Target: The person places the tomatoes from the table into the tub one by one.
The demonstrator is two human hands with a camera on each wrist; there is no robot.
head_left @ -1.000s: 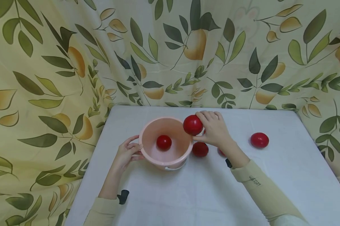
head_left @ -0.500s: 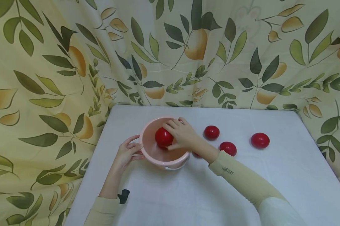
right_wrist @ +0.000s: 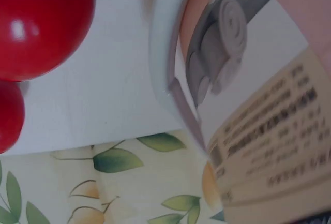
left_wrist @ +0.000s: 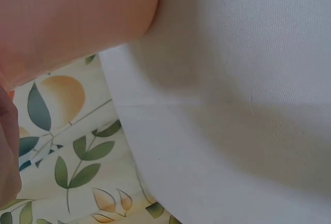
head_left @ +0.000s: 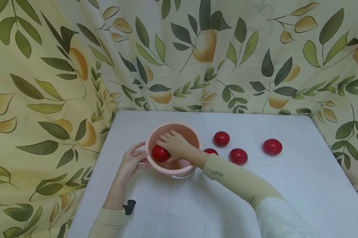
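Observation:
A pink bucket (head_left: 194, 130) stands on the white-covered table. My left hand (head_left: 132, 162) holds it at the left side of its rim, with a fingertip over the edge. My right hand (head_left: 176, 145) reaches down inside the bucket and grips a glossy red ball (head_left: 160, 154) near the left inner wall. The rest of the bucket's inside is partly covered by this hand, and no second ball shows there. The left wrist view catches the bucket's outer wall (left_wrist: 72, 22). In the right wrist view are its printed label (right_wrist: 274, 131) and pale handle (right_wrist: 164, 43).
Right of the bucket lie more red balls: a back one (head_left: 221, 138), a front one (head_left: 238, 156), and one partly hidden (head_left: 210, 151) by the right arm. Another red ball (head_left: 272, 146) lies farther right. A leaf-and-fruit patterned curtain (head_left: 179, 66) hangs behind and left of the table (head_left: 286, 191).
My right hand has carried a red ball leftward from above the table into the bucket, then over to its left inner wall. The left hand keeps its place on the rim.

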